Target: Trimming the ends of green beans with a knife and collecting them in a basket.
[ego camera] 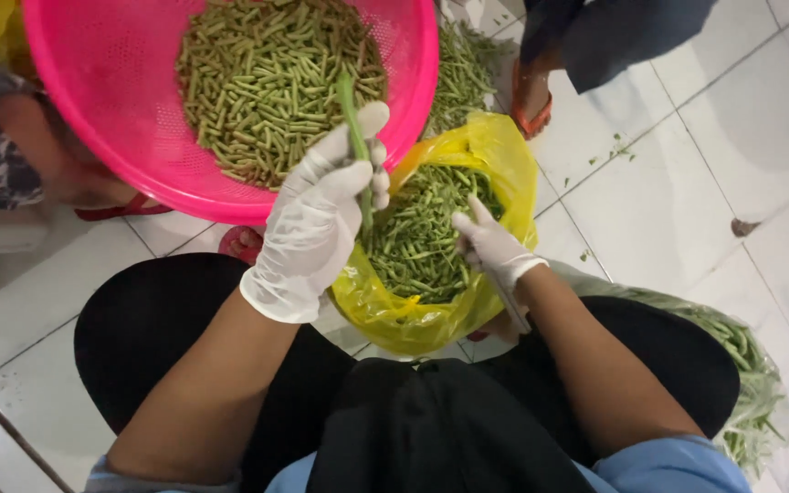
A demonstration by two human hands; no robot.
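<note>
One green bean (355, 137) pinched in left hand (321, 219).

Your left hand (317, 219) holds a bean (355, 137) over the basket (93, 119), the bag (504, 155) sits just right below it, your right hand (495, 246) above the bag.

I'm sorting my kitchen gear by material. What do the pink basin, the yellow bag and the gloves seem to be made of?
Pink basin: apparently rigid moulded plastic, smooth and slightly glossy, with a perforated wall.
Yellow bag: thin plastic film, crinkled, shiny and translucent.
Gloves on the left hand and right hand: probably thin latex or vinyl, white, wrinkled at the wrists.
</note>
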